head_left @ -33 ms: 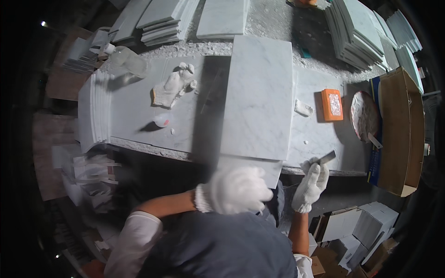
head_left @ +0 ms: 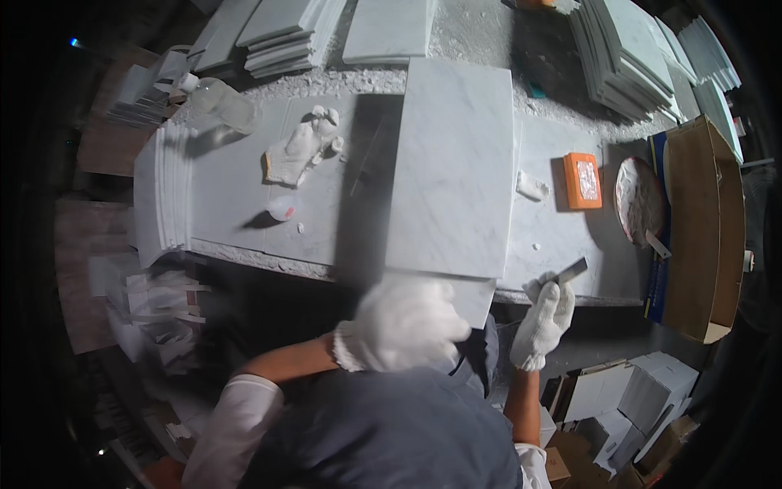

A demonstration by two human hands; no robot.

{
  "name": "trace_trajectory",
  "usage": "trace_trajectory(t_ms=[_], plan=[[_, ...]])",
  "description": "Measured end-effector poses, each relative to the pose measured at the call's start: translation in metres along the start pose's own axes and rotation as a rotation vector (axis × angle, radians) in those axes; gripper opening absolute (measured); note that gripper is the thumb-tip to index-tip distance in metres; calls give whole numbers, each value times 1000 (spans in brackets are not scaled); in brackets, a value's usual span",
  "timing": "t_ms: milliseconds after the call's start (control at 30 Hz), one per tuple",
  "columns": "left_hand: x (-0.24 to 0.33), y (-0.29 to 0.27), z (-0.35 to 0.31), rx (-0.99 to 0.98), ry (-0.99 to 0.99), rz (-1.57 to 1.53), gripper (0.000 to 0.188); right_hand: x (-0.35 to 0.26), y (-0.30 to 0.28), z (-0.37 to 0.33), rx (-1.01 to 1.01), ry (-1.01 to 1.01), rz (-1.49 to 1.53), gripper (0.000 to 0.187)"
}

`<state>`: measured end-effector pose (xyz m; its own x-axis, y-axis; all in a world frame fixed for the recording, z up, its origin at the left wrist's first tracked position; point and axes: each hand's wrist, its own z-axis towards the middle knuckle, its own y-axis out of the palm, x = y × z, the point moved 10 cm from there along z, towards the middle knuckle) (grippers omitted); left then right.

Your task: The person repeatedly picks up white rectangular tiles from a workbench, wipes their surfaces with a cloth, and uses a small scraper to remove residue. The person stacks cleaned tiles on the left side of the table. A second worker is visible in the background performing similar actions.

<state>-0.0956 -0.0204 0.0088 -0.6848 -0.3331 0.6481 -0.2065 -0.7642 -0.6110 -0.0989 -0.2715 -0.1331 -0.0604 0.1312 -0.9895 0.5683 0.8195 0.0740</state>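
A large pale grey-veined marble slab [head_left: 452, 171] lies across the bench, its near end toward my body. Under that end, a second pale slab [head_left: 475, 301] juts out past the bench's front edge. My left hand [head_left: 411, 322], in a white knit glove, is at this jutting piece; it is smeared by motion, so its fingers cannot be made out. Also gloved, my right hand [head_left: 543, 326] is raised by the front edge to the right of the slab. Between its thumb and fingers it grips a small flat metal blade [head_left: 572, 270], pointing up and right.
Left of the slab lie a spare glove [head_left: 297, 151], a small clear cup [head_left: 282, 209] and a plastic bottle [head_left: 224, 106]. To the right are an orange block [head_left: 583, 181], a round dish of pale paste [head_left: 639, 204] and a cardboard box [head_left: 692, 228]. Stacked tiles [head_left: 623, 61] stand behind.
My left hand has shifted slightly left and away from my body, still blurred. The right hand keeps the blade with barely any movement. The whole view has shifted a little.
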Motion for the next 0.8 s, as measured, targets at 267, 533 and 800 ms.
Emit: trace_trajectory(t_ms=[267, 533, 800], plan=[[-42, -31, 0, 121, -212, 550, 35, -17, 32, -14, -121, -5, -90, 32], [-42, -17, 11, 144, -112, 500, 35, -52, -7, 31, 5, -73, -82, 43], [-47, -1, 13, 93, -55, 467, 28, -90, -90, 116, 268, -198, -301, 35]])
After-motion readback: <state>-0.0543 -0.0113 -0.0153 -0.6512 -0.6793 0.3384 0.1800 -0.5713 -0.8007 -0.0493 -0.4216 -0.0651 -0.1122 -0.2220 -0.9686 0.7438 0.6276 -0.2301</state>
